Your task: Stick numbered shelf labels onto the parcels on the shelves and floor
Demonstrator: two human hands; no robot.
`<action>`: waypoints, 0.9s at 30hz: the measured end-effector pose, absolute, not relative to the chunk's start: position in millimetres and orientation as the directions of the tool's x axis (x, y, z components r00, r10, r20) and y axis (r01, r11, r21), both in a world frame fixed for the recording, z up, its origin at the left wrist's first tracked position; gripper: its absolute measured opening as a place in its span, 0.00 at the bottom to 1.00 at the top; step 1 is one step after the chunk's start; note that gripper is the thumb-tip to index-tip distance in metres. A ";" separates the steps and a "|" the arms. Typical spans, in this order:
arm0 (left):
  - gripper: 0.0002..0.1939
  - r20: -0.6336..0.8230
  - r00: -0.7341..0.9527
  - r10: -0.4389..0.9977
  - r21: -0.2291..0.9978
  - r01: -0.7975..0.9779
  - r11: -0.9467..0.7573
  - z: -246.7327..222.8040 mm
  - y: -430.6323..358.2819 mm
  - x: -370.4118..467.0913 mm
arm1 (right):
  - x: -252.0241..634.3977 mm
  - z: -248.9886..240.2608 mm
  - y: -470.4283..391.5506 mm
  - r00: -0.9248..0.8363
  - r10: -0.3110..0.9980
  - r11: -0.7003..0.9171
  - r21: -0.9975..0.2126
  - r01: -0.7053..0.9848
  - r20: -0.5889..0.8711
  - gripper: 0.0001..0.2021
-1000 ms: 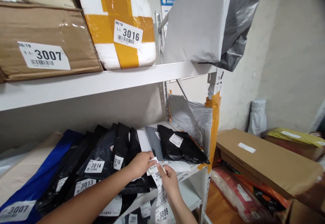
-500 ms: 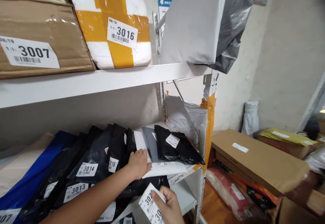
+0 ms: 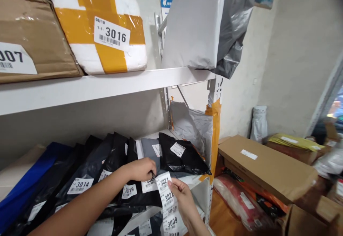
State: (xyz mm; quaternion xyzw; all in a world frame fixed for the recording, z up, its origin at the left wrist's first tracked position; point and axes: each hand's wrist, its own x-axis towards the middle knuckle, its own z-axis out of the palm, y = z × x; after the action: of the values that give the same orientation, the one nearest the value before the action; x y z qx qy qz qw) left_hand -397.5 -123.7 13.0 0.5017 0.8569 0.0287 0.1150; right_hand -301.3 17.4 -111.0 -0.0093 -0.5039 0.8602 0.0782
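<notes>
My right hand pinches a strip of number labels by its side; 3021 is at the top, with 3022, 3008 and 3009 below. Close by, my left hand has its fingers curled at the front of a grey mailer bag; what they grip is hidden. Just under those fingers shows a 3020 label. A 3019 label is on the black parcel to its left. Right of the grey bag lies a black parcel with a small white label.
Dark bagged parcels lean in a row along the lower shelf, beside a blue one. Above, the upper shelf bears boxes and a taped 3016 parcel. An orange-taped post stands at right, with a cardboard box beyond.
My right hand has raised the label strip up and right, showing more of it. My left hand has come down from the white packet to the grey bag's front. The view has shifted right.
</notes>
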 end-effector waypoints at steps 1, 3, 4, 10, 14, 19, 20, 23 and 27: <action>0.14 -0.163 -0.483 0.860 0.193 0.840 0.508 11.6 -125.8 -399.3 | -306.1 -111.1 14.7 -0.985 0.161 -0.461 -0.879 -0.124 0.055 0.22; 0.17 -0.129 -0.543 0.830 0.224 0.799 0.557 6.9 -126.5 -402.4 | -318.3 -110.9 10.2 -0.976 0.209 -0.369 -0.921 -0.128 0.052 0.26; 0.20 -0.108 -0.580 0.807 0.224 0.777 0.588 3.9 -125.4 -403.5 | -325.1 -110.8 8.4 -0.970 0.235 -0.314 -0.940 -0.132 0.058 0.28; 0.15 -0.060 -0.710 0.702 0.084 0.697 0.712 -11.6 -114.7 -398.0 | -350.3 -112.9 0.9 -0.920 0.381 -0.174 -0.971 -0.166 0.089 0.28; 0.17 -0.078 -0.730 0.679 -0.068 0.683 0.727 -18.4 -106.8 -390.2 | -347.0 -117.5 1.5 -0.931 0.359 -0.196 -0.970 -0.142 0.064 0.28; 0.18 -0.138 -0.755 0.641 -0.195 0.655 0.730 -19.4 -96.5 -384.4 | -338.6 -125.0 2.9 -0.968 0.250 -0.286 -0.957 -0.048 -0.026 0.30; 0.19 -0.146 -0.756 0.638 -0.205 0.654 0.728 -18.1 -95.1 -383.4 | -336.6 -126.0 1.9 -0.961 0.274 -0.303 -0.952 -0.044 -0.043 0.31; 0.19 -0.161 -0.757 0.633 -0.220 0.653 0.725 -14.7 -93.0 -380.8 | -326.4 -128.6 -1.8 -0.945 0.315 -0.408 -0.912 -0.050 -0.089 0.34; 0.19 -0.159 -0.774 0.612 -0.215 0.633 0.744 -16.0 -93.4 -380.1 | -301.3 -142.3 4.5 -0.983 0.148 -0.529 -0.848 0.013 -0.107 0.28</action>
State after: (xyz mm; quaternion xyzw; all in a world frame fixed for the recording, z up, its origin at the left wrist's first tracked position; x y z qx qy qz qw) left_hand -380.1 -93.4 -16.0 0.3337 0.9330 -0.1293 0.0392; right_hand -301.3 4.5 -142.3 -0.0828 -0.4835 0.8705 0.0387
